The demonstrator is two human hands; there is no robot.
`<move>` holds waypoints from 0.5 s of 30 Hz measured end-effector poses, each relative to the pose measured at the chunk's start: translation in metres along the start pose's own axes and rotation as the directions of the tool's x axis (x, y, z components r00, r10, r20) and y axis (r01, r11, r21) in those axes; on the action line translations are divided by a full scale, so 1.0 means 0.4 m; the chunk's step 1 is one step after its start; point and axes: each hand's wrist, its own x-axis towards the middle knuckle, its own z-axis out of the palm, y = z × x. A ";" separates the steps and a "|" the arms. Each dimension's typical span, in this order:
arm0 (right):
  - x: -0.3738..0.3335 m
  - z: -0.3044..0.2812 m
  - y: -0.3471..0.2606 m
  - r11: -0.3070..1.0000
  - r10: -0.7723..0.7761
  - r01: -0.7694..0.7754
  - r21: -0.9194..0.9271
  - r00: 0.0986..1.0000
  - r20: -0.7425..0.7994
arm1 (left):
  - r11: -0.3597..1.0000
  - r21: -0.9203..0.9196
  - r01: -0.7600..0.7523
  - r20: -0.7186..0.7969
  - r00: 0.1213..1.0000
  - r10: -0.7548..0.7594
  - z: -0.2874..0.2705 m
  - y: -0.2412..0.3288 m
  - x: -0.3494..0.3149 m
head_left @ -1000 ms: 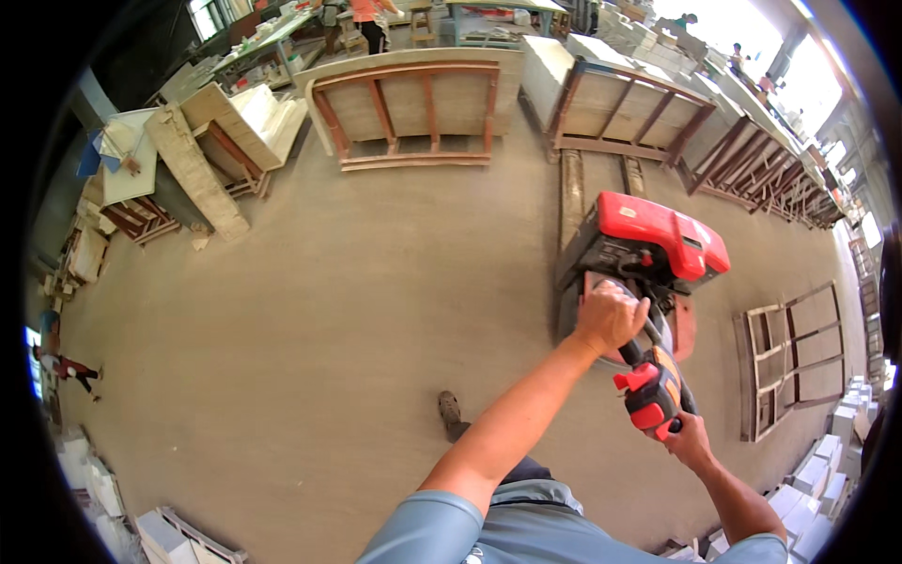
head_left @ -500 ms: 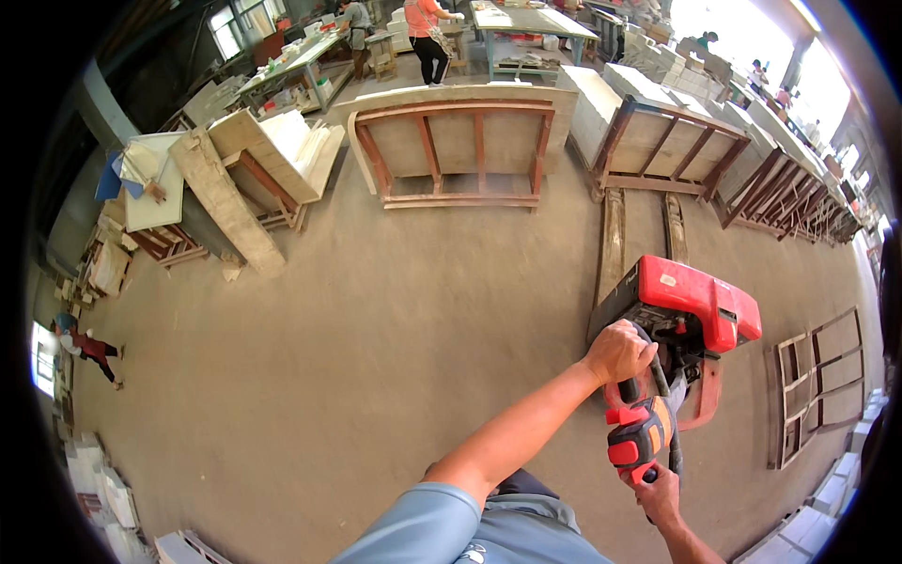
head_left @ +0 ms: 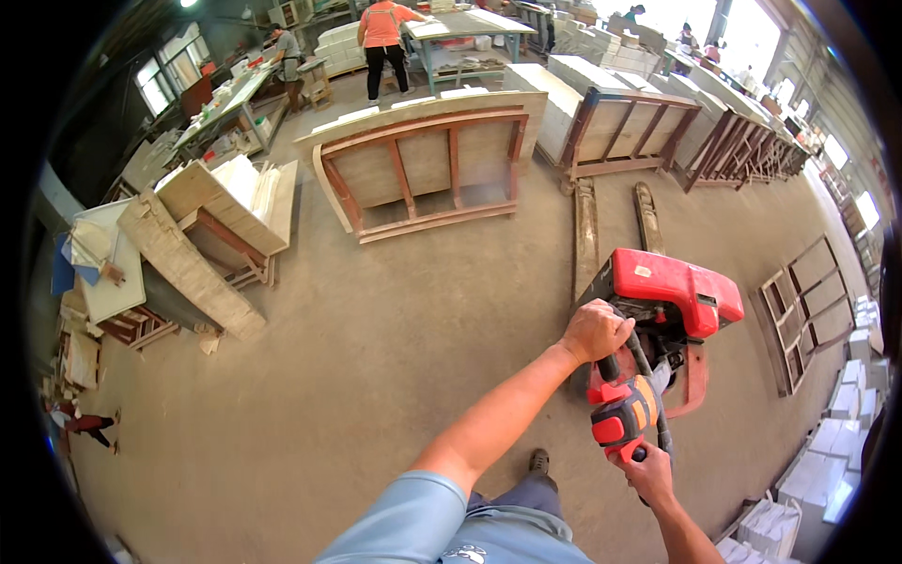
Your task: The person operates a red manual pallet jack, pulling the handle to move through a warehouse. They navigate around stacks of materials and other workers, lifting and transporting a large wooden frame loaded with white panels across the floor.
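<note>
Two hands, left hand [head_left: 596,331] and right hand [head_left: 646,473], both gripping one red pallet truck's tiller handle [head_left: 623,415].

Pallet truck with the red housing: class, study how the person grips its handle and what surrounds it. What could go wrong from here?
1. The forks point at the wooden A-frame racks of stone slabs; a misjudged push might strike them.
2. The person's shoe is close to the pallet truck; pulling back could catch it.
3. Both hands, left hand and right hand, are on the handle, so a sudden swing could wrench them.
</note>
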 end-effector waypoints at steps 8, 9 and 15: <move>-0.062 0.226 -0.156 0.997 -0.069 0.067 -0.045 0.997 -0.028 | 0.998 -0.026 -0.051 0.008 0.999 0.051 -0.234 -0.117 -0.062; -0.065 0.253 -0.177 0.996 -0.079 0.078 -0.047 0.997 -0.022 | 0.999 -0.007 -0.037 0.032 0.999 0.037 -0.269 -0.128 -0.072; -0.129 0.383 -0.290 0.980 -0.159 0.157 -0.123 0.987 -0.008 | 0.998 0.055 -0.027 0.094 0.995 0.022 -0.448 -0.186 -0.138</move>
